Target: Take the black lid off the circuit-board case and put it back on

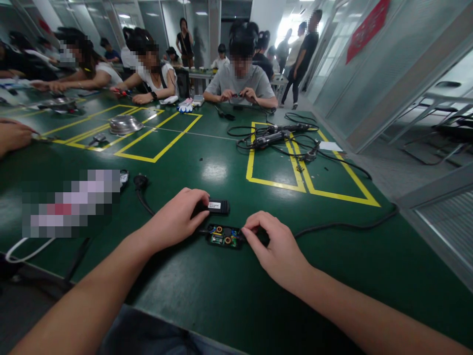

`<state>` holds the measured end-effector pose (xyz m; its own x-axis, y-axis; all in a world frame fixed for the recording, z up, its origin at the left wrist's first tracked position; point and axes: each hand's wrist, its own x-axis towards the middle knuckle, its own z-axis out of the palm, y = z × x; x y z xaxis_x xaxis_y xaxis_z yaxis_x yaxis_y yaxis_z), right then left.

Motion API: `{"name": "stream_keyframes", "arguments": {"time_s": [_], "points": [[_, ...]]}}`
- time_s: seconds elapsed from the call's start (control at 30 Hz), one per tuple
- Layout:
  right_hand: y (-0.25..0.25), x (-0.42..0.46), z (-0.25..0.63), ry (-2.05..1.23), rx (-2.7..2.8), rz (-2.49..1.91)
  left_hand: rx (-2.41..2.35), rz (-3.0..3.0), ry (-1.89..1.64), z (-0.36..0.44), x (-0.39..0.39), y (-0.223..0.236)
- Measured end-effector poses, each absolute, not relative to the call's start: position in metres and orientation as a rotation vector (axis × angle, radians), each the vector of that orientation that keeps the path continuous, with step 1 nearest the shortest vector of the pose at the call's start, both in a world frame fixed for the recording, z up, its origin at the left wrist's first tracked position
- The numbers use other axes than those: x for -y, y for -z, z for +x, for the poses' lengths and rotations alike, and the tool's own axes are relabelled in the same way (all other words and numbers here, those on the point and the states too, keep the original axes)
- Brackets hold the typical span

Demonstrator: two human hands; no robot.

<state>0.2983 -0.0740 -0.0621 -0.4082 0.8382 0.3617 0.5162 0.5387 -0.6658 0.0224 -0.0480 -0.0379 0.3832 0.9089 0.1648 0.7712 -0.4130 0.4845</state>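
Observation:
An opened black case (224, 236) lies on the green table in front of me, its circuit board with copper coils and coloured wires facing up. Just behind it is a black case cover (219, 207) with a white label. My left hand (186, 212) is closed, thumb and fingers on the cover's left end. At the case's right end my right hand (275, 244) pinches the black cord where it meets the case; the fingertips partly hide that spot. The cord (343, 226) runs on to the right behind this hand. A black plug (140, 182) lies to the left.
A blurred pale pink object (77, 202) lies at the left. Black tools with tangled cables (271, 138) lie at the right back, over yellow tape marks. Farther left stands a metal bowl (125, 124). A person (242, 74) sits opposite; another person's hand (13, 135) shows at the left edge.

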Motion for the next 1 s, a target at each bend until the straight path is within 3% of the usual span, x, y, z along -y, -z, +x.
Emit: {"name": "stream_keyframes", "arguments": {"time_s": [0.13, 0.5, 1.0], "points": [[0.060, 0.071, 0.299, -0.631, 2.034, -1.057, -1.392, 2.363, -0.675, 0.022, 0.054, 0.026], [0.062, 0.079, 0.298, -0.481, 2.276, -1.050, -1.239, 2.183, -0.308, 0.022, 0.064, 0.008], [0.055, 0.080, 0.299, -0.467, 2.190, -0.973, -1.165, 2.186, -0.486, 0.021, 0.066, 0.003]]}}
